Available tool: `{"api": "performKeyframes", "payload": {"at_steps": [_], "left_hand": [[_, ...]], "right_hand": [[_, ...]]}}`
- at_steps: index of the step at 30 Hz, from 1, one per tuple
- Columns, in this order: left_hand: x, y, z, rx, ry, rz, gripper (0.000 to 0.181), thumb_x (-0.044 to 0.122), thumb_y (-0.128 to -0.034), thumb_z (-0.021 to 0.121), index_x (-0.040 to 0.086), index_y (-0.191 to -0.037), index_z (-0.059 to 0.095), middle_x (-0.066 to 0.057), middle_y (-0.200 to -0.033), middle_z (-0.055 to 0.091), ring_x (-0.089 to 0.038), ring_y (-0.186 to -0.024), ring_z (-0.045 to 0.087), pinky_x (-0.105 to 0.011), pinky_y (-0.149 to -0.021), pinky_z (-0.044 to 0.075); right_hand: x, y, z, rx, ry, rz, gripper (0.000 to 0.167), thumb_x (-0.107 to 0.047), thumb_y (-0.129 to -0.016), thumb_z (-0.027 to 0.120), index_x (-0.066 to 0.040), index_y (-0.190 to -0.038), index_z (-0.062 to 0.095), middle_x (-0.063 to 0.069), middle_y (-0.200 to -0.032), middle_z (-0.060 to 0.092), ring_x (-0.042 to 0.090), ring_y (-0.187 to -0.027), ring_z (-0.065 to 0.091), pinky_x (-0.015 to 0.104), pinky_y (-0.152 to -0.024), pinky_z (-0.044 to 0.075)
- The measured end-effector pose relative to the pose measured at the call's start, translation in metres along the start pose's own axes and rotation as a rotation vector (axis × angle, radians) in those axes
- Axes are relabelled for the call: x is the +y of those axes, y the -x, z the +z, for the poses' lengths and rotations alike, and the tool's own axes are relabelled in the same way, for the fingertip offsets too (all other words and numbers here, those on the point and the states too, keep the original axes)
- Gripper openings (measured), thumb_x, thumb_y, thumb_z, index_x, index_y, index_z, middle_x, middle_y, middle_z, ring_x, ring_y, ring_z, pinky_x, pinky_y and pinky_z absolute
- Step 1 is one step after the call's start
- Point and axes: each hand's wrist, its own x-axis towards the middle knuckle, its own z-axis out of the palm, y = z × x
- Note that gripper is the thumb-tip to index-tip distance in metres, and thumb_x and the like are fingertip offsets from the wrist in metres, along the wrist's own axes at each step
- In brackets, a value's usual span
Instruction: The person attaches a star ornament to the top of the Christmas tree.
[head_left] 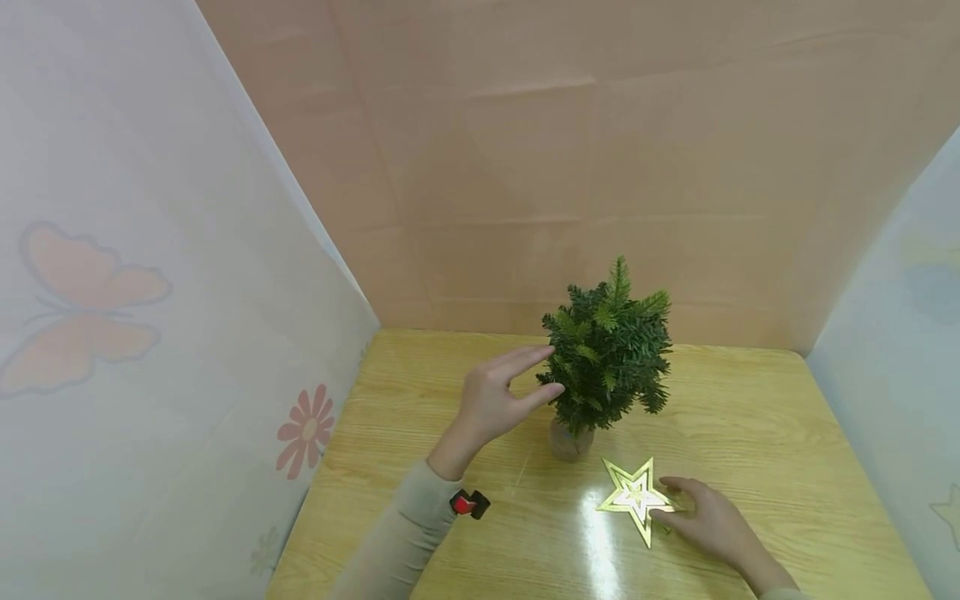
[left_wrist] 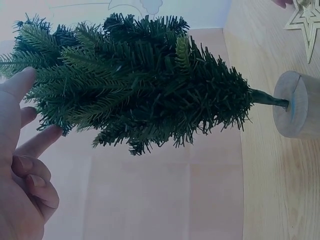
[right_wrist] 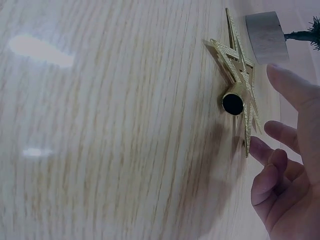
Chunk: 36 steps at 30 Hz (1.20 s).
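Note:
A small green artificial tree (head_left: 611, 354) stands upright on a round wooden base (head_left: 570, 442). Its branches (left_wrist: 135, 80) fill much of the left wrist view. My left hand (head_left: 498, 400) is at the tree's left side, thumb and fingers apart, fingertips at the outer needles; whether they touch is unclear. A gold star (head_left: 636, 497) lies on the table in front of the tree, and its hollow round socket (right_wrist: 233, 103) shows in the right wrist view. Beside the star's right edge is my right hand (head_left: 708, 521), thumb and fingers spread around one point, without a visible grip.
The wooden table (head_left: 420, 367) meets a tan backdrop (head_left: 487, 167) behind the tree. A pale panel with a butterfly and flower print (head_left: 187, 250) rises at the left, and another pale panel (head_left: 900, 333) at the right.

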Motion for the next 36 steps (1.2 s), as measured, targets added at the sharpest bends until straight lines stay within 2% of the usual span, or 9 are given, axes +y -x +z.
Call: {"api": "performKeyframes", "payload": {"at_steps": [5,9,12,15,18,22,27,32,36], "left_hand": [[0.001,-0.002,0.004,0.006,-0.019,-0.01,0.053,0.04,-0.0903,0.082,0.016,-0.136,0.071,-0.003,-0.133,0.07,-0.013,-0.115,0.07,-0.012,-0.058,0.042],[0.003,-0.005,0.006,0.009,-0.034,-0.035,0.049,0.039,-0.0907,0.082,0.018,-0.134,0.073,-0.002,-0.133,0.07,-0.009,-0.087,0.074,-0.013,-0.046,0.028],[0.004,-0.007,0.008,0.016,-0.043,-0.051,0.043,0.037,-0.0918,0.082,0.018,-0.131,0.075,-0.002,-0.132,0.071,0.002,-0.059,0.061,-0.013,-0.045,0.023],[0.005,-0.008,0.01,0.037,-0.06,-0.052,0.038,0.035,-0.0928,0.081,0.018,-0.126,0.077,-0.001,-0.129,0.072,0.004,-0.054,0.056,-0.013,-0.044,0.023],[0.005,-0.009,0.012,0.063,-0.063,-0.047,0.034,0.033,-0.0927,0.082,0.016,-0.122,0.079,0.0,-0.126,0.073,-0.001,-0.076,0.071,-0.013,-0.044,0.023],[0.006,-0.011,0.014,0.09,-0.057,-0.043,0.03,0.03,-0.0924,0.082,0.014,-0.118,0.081,-0.002,-0.122,0.075,-0.008,-0.098,0.074,-0.013,-0.045,0.025],[0.006,-0.012,0.016,0.117,-0.052,-0.026,0.027,0.026,-0.0916,0.083,0.012,-0.115,0.082,-0.003,-0.118,0.076,-0.009,-0.102,0.074,-0.011,-0.049,0.034],[0.006,-0.013,0.015,0.14,-0.042,-0.01,0.024,0.021,-0.0903,0.084,0.01,-0.111,0.082,-0.002,-0.114,0.077,-0.01,-0.102,0.074,-0.015,-0.072,0.054],[0.006,-0.013,0.015,0.156,-0.03,-0.004,0.023,0.017,-0.0881,0.086,0.009,-0.109,0.082,-0.005,-0.11,0.078,-0.011,-0.099,0.075,-0.019,-0.08,0.057]], "right_hand": [[-0.001,0.001,0.002,-0.014,-0.024,0.015,0.069,-0.054,-0.085,0.083,-0.004,-0.132,0.069,0.01,-0.123,0.072,0.039,-0.113,0.066,0.065,-0.096,0.048],[0.0,0.001,0.005,-0.026,-0.021,0.02,0.068,-0.054,-0.085,0.083,-0.006,-0.132,0.069,0.011,-0.122,0.071,0.037,-0.11,0.067,0.064,-0.094,0.05],[0.003,0.0,0.009,-0.012,-0.001,-0.004,0.068,-0.054,-0.084,0.084,-0.006,-0.129,0.071,0.01,-0.12,0.071,0.038,-0.109,0.067,0.063,-0.092,0.051],[0.006,-0.001,0.013,0.011,0.019,-0.028,0.068,-0.055,-0.081,0.086,-0.006,-0.127,0.072,0.008,-0.118,0.071,0.037,-0.108,0.067,0.063,-0.091,0.052],[0.007,0.0,0.016,0.025,0.033,-0.04,0.068,-0.055,-0.079,0.087,-0.007,-0.124,0.073,0.007,-0.114,0.07,0.035,-0.104,0.068,0.061,-0.088,0.053],[0.005,0.001,0.017,0.033,0.036,-0.055,0.067,-0.054,-0.078,0.088,-0.005,-0.122,0.074,0.006,-0.111,0.069,0.033,-0.1,0.067,0.06,-0.086,0.054],[0.005,0.0,0.02,0.034,0.051,-0.049,0.067,-0.054,-0.078,0.088,-0.004,-0.121,0.074,0.004,-0.109,0.069,0.03,-0.099,0.067,0.058,-0.086,0.055],[0.006,-0.002,0.021,0.018,0.042,-0.014,0.067,-0.054,-0.078,0.088,-0.004,-0.12,0.074,0.003,-0.106,0.068,0.028,-0.097,0.067,0.056,-0.085,0.055],[0.006,-0.003,0.021,0.007,0.033,-0.001,0.067,-0.053,-0.079,0.088,-0.002,-0.12,0.073,0.007,-0.108,0.069,0.032,-0.099,0.068,0.059,-0.087,0.054]]}}
